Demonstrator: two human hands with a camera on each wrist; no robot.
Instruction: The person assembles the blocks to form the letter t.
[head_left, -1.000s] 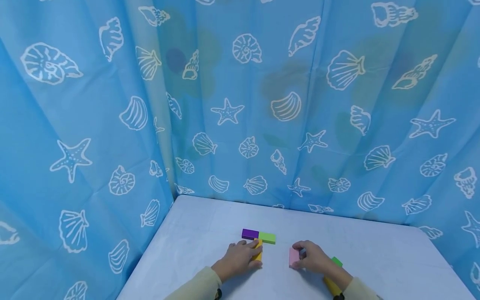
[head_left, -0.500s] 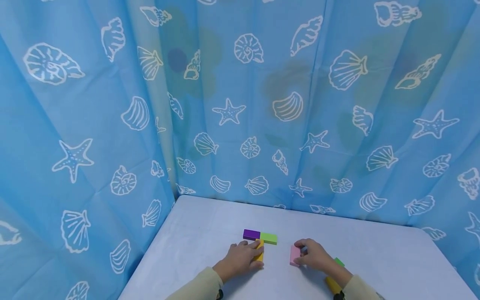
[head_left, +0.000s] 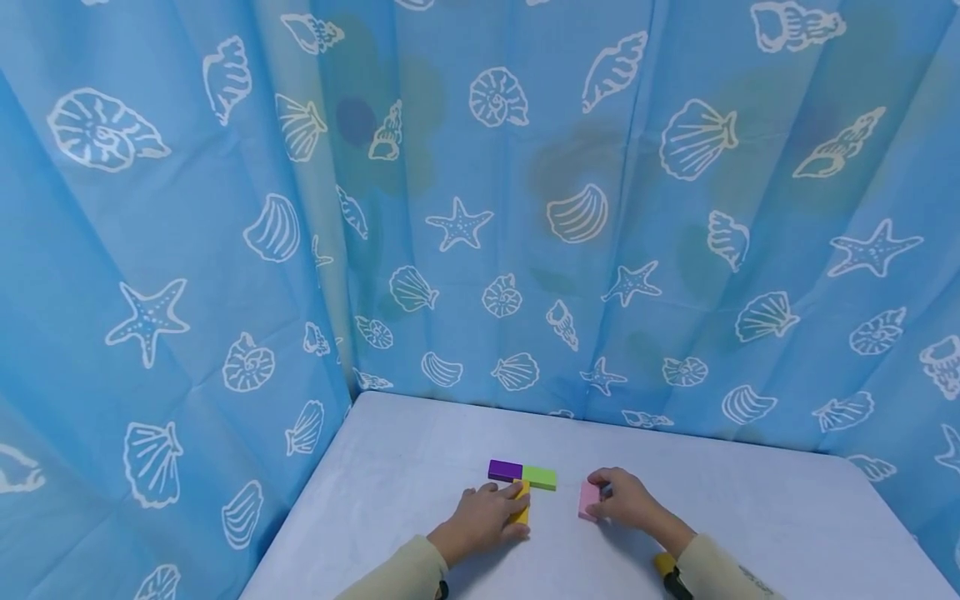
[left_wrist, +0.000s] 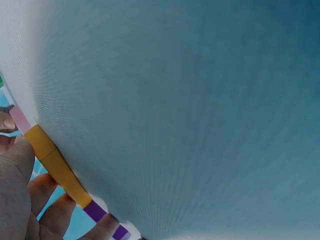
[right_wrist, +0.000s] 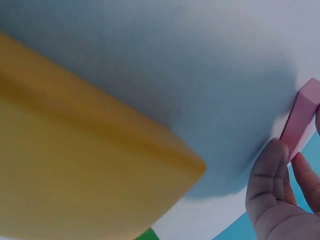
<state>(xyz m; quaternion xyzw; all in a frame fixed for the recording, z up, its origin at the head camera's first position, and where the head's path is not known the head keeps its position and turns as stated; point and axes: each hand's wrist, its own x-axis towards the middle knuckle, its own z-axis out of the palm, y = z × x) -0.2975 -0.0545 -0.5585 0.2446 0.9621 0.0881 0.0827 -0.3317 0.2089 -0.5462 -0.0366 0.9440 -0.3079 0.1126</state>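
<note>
My left hand (head_left: 480, 518) holds an orange-yellow block (head_left: 521, 505) on the table, thumb at its near end and fingers along its side. In the left wrist view a faint line crosses this orange-yellow block (left_wrist: 62, 172). Its far end meets a purple block (head_left: 505, 470) and a light green block (head_left: 539, 477), which lie end to end in a row. To the right, my right hand (head_left: 626, 500) pinches a pink block (head_left: 588, 501) between thumb and fingers, standing apart from the others. The right wrist view shows the pink block (right_wrist: 302, 115) at the fingertips.
Under the right wrist lies a yellow block (head_left: 663, 563), large and close in the right wrist view. A bit of a green block (right_wrist: 147, 235) shows beside it there. Blue shell-print curtains (head_left: 450, 250) hang behind the white table (head_left: 420, 425) and at its left.
My right hand has moved the pink block farther from me and slightly left. Its forearm now hides the green block in the head view. The left hand stays on the orange-yellow block.
</note>
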